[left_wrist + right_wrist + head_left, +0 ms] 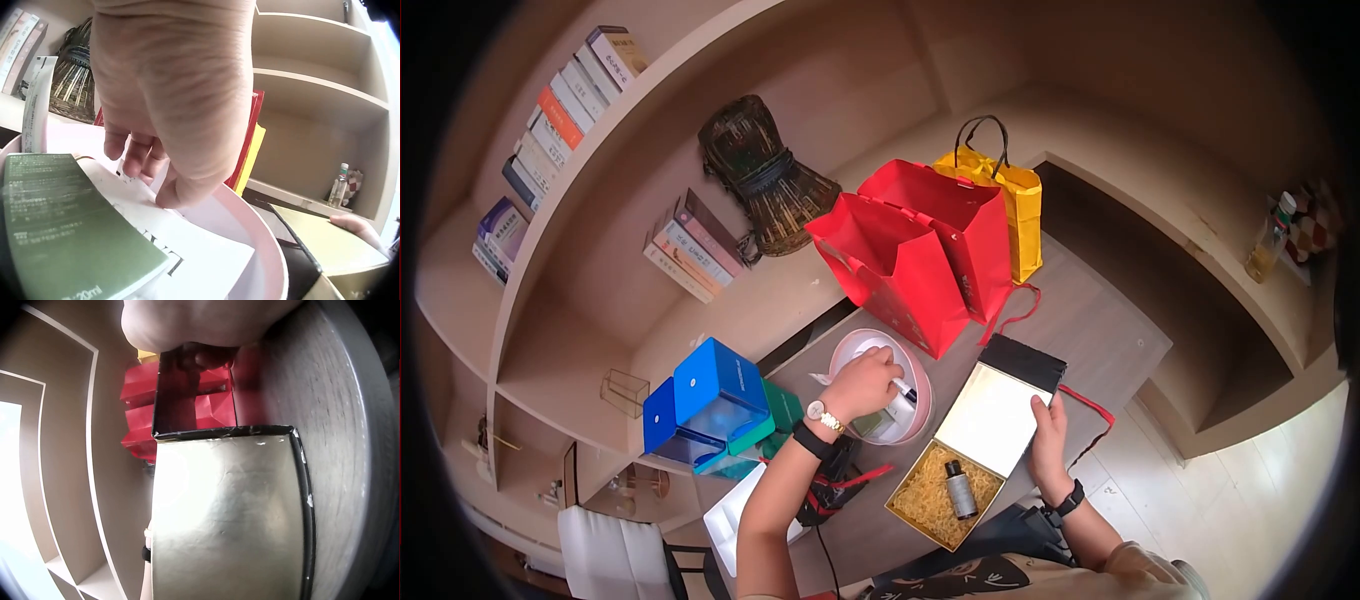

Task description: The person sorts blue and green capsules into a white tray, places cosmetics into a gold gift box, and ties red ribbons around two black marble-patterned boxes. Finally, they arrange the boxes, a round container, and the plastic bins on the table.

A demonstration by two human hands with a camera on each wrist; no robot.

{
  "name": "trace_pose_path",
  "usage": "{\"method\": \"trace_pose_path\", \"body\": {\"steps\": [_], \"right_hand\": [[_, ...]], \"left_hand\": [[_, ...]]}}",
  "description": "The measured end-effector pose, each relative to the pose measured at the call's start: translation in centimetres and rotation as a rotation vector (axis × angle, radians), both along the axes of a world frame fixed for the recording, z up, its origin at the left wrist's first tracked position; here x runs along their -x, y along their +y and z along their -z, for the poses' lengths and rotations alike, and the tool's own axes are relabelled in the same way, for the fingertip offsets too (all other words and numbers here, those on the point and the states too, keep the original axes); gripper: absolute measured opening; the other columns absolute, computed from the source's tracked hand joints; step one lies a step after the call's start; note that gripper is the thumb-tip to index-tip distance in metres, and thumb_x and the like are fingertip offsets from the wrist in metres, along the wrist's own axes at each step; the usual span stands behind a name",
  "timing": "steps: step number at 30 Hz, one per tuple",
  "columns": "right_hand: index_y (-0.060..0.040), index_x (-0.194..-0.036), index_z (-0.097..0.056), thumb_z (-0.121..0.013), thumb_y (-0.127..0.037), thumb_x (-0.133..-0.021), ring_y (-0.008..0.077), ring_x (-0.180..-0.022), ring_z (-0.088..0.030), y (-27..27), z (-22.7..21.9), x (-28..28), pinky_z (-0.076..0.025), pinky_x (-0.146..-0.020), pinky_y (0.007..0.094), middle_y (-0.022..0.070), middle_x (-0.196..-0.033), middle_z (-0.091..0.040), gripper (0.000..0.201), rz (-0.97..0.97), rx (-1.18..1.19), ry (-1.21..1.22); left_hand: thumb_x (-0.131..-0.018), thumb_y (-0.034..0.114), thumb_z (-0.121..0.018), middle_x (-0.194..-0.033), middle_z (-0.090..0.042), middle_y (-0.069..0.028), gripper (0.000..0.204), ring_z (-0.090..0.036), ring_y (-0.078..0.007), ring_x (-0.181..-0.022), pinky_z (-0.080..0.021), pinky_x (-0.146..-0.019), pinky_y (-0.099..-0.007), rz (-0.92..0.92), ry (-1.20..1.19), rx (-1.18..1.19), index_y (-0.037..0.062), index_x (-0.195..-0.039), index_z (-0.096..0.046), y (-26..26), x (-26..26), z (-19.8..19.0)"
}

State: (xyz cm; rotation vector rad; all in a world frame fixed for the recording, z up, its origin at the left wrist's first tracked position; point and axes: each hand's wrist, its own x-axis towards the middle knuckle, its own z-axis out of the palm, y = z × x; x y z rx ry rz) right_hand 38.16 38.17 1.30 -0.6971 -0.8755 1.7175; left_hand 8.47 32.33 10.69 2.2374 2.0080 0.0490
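Note:
In the head view my left hand (867,385) reaches into a round pink box (931,372). Its bent fingers pinch a small black-and-white cylinder (908,392), mostly hidden in the left wrist view. Below that hand are a white lettered card (187,250) and a green carton (69,219). My right hand (1050,447) grips the edge of the raised lid (992,410) of a black box, gold inside. The box's lower part (897,508) holds shredded straw-coloured filling, with a grey bottle with a black cap (962,490) lying on it.
Two red paper bags (910,290) and a yellow bag (1025,220) stand behind. Blue boxes (720,385) are at the left, beside a white tray (725,515). Red ribbon (1090,402) trails past the lid near the table's right edge. A woven basket (765,180) leans on the shelf.

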Motion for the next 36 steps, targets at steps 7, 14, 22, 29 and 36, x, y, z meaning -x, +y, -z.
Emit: {"method": "trace_pose_path", "body": {"steps": [7, 14, 22, 29, 36], "right_hand": [[0.0006, -0.130, -0.050, -0.050, -0.013, -0.100, 0.0135, -0.109, -0.057, 0.1, -0.2, 0.2, -0.043, -0.096, 0.0280, 0.0082, -0.122, -0.062, 0.033, -0.019, -0.016, 0.008], [0.0008, -0.130, -0.049, -0.049, -0.013, -0.101, 0.0136, -0.110, -0.057, 0.0, -0.6, 0.2, -0.042, -0.096, 0.0280, 0.0082, -0.123, -0.061, 0.033, -0.021, -0.008, -0.030], [0.0006, -0.129, -0.050, -0.049, -0.013, -0.100, 0.0135, -0.109, -0.057, 0.2, -0.1, 0.5, -0.042, -0.096, 0.0275, 0.0083, -0.122, -0.061, 0.032, -0.013, -0.008, -0.058], [0.0006, -0.128, -0.050, -0.049, -0.014, -0.101, 0.0125, -0.107, -0.058, 0.2, 0.0, 0.4, -0.043, -0.094, 0.0271, 0.0077, -0.120, -0.063, 0.031, -0.044, -0.043, -0.076], [0.0009, -0.128, -0.051, -0.049, -0.014, -0.101, 0.0125, -0.107, -0.058, 0.1, -0.2, 0.7, -0.043, -0.094, 0.0272, 0.0081, -0.120, -0.062, 0.031, -0.011, -0.052, -0.074]], "left_hand": [[-0.072, 0.009, -0.060, -0.086, -0.061, -0.0071, 0.013, -0.056, -0.0281, -0.086, -0.048, -0.079, -0.0406, 0.076, 0.126, -0.136, 0.0072, -0.084, -0.065, -0.4, -0.7, -0.5], [-0.072, 0.006, -0.063, -0.091, -0.065, -0.0035, 0.015, -0.059, -0.0225, -0.079, -0.051, -0.066, -0.0354, 0.106, 0.127, -0.571, 0.0065, -0.088, -0.064, -3.5, -3.6, -2.4], [-0.079, 0.010, -0.061, -0.102, -0.063, -0.0063, 0.025, -0.063, -0.0178, -0.082, -0.054, -0.066, -0.0292, 0.369, -0.038, -0.337, 0.0076, -0.104, -0.064, -11.7, -10.3, -0.6], [-0.083, 0.009, -0.058, -0.113, -0.058, -0.0065, 0.033, -0.061, -0.0208, -0.098, -0.057, -0.069, -0.0315, 0.318, -0.149, -0.062, 0.0070, -0.116, -0.059, -12.2, -11.4, 1.8], [-0.084, 0.012, -0.062, -0.117, -0.056, -0.0082, 0.031, -0.061, -0.0259, -0.101, -0.056, -0.074, -0.0347, 0.286, -0.138, 0.092, 0.0057, -0.114, -0.058, -10.9, -11.3, 2.2]]}}
